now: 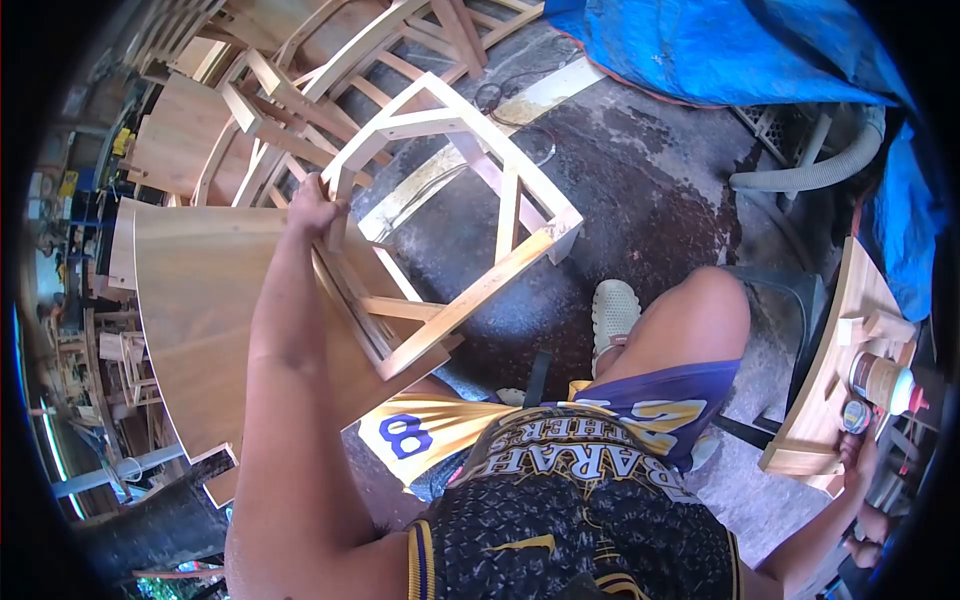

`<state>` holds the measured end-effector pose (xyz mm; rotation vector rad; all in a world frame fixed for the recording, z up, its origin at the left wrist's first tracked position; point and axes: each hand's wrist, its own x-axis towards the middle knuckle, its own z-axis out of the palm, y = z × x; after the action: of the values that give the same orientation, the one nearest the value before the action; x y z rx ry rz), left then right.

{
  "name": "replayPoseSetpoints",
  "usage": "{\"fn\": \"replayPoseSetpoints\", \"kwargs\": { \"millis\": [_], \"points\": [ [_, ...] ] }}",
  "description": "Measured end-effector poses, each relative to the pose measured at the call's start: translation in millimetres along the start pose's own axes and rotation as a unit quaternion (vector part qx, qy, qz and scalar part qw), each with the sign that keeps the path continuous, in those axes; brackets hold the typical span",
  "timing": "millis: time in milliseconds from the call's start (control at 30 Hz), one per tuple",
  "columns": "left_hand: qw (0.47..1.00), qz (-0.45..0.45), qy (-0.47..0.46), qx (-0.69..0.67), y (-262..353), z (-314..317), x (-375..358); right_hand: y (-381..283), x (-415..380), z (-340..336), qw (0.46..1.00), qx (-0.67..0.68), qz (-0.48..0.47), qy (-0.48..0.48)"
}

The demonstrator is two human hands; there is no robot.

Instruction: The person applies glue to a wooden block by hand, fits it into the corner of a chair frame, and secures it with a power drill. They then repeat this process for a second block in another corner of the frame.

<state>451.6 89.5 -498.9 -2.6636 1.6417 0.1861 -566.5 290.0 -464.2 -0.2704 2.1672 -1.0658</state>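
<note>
Seen from above, a seated person's left hand [312,205] is clamped on one leg of a bare wooden chair frame [450,220], which tilts over a curved plywood panel [200,300] and the dark concrete floor [640,190]. Far to the right, the right hand [858,448] closes around a small round object [856,415] beside a bottle [880,380] on a wooden desk [812,425]. More chair frames [320,60] lie beyond.
</note>
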Motion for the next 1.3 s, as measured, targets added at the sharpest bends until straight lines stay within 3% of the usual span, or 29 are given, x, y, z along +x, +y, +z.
{"fn": "replayPoseSetpoints", "kwargs": {
  "millis": [167,233,300,367,400,433,467,500,533,567,600,700,767,900,1100,1167,1233,1267,1300],
  "points": [
    [1.0,-0.005,-0.006,0.0,1.6,-5.4,-4.9,-37.1,-12.7,-12.5,0.966,-0.256,0.035,-0.015],
    [1.0,-0.002,0.005,0.002,-8.2,2.2,-1.4,-42.1,-24.7,-2.7,0.962,-0.273,0.019,0.014],
    [0.998,0.043,0.029,-0.044,-28.3,12.8,7.7,-29.1,-17.4,-10.7,0.929,-0.342,-0.136,0.024],
    [0.992,0.047,-0.01,-0.119,-27.5,13.2,9.7,-49.0,-59.3,12.6,0.916,-0.375,-0.14,-0.017],
    [0.98,0.117,0.003,-0.162,-68.7,42.5,39.3,-44.2,-51.6,9.3,0.902,-0.385,-0.189,-0.05],
    [0.96,0.107,-0.064,-0.25,-81.8,47.8,47.7,-50.6,-70.1,28.5,0.927,-0.341,-0.148,-0.048],
    [0.968,0.103,-0.04,-0.227,-97.3,58.0,57.5,-48.7,-71.5,31.6,0.941,-0.309,-0.133,-0.047],
    [0.948,0.12,-0.066,-0.287,-109.1,64.8,66.9,-46.6,-68.6,35.8,0.942,-0.303,-0.138,-0.039],
    [0.944,0.084,-0.099,-0.305,-91.5,49.7,52.8,-53.7,-77.6,42.5,0.945,-0.3,-0.124,-0.038],
    [0.958,0.073,-0.103,-0.256,-95.9,48.5,57.3,-57.8,-84.5,48.9,0.948,-0.295,-0.112,-0.045],
    [0.958,0.072,-0.057,-0.271,-81.4,42.2,40.5,-60.5,-87.6,48.0,0.951,-0.288,-0.107,-0.03],
    [0.982,0.071,-0.033,-0.173,-86.4,33.4,34.8,-62.4,-86.9,49.4,0.944,-0.314,-0.097,-0.029],
    [0.982,0.029,-0.03,-0.185,-95.6,37.9,35.3,-64.7,-80.0,49.6,0.94,-0.328,-0.074,-0.049],
    [0.989,0.028,-0.019,-0.142,-84.1,32.0,27.8,-72.6,-66.0,43.0,0.93,-0.351,-0.051,-0.097],
    [0.98,0.049,-0.029,-0.193,-61.8,32.7,30.1,-70.7,-45.6,31.2,0.926,-0.335,-0.024,-0.175],
    [0.947,0.077,-0.049,-0.309,-58.2,43.1,33.0,-76.1,-52.5,37.0,0.915,-0.37,-0.027,-0.155],
    [0.952,0.129,-0.051,-0.272,-53.6,41.2,32.9,-69.3,-37.7,24.2,0.918,-0.356,-0.023,-0.175],
    [0.985,0.111,-0.002,-0.13,-37.0,26.7,22.4,-68.4,-32.6,20.1,0.916,-0.357,-0.014,-0.182],
    [0.995,0.033,-0.033,-0.093,-28.7,20.8,21.6,-74.3,-41.5,29.5,0.917,-0.358,-0.002,-0.174]
  ]
}}
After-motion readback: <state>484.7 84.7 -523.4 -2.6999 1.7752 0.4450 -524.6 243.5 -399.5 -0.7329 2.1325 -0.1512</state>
